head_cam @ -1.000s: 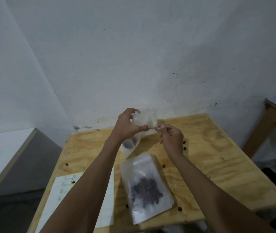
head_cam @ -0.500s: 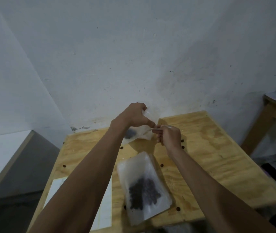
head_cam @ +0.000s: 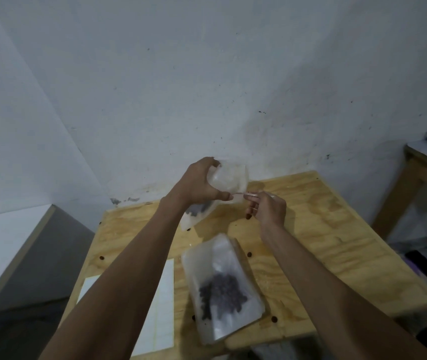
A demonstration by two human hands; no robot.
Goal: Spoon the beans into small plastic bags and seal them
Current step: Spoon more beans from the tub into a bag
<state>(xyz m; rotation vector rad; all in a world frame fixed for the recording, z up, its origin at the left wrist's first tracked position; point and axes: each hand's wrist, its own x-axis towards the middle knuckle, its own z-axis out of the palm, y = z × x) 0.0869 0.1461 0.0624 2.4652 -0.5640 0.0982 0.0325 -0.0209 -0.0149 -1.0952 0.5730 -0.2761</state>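
Overhead, the left hand (head_cam: 202,185) gripped a small clear plastic bag of dark beans (head_cam: 222,188) above the plywood table (head_cam: 324,237); the right hand (head_cam: 268,210) pinched its edge, while another flat bean-filled bag (head_cam: 222,289) and a white paper sheet (head_cam: 160,307) lay nearer

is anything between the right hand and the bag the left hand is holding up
Nothing visible. The left hand holds the small bag above the table, and the right hand pinches at its edge beside the left thumb, already in contact.
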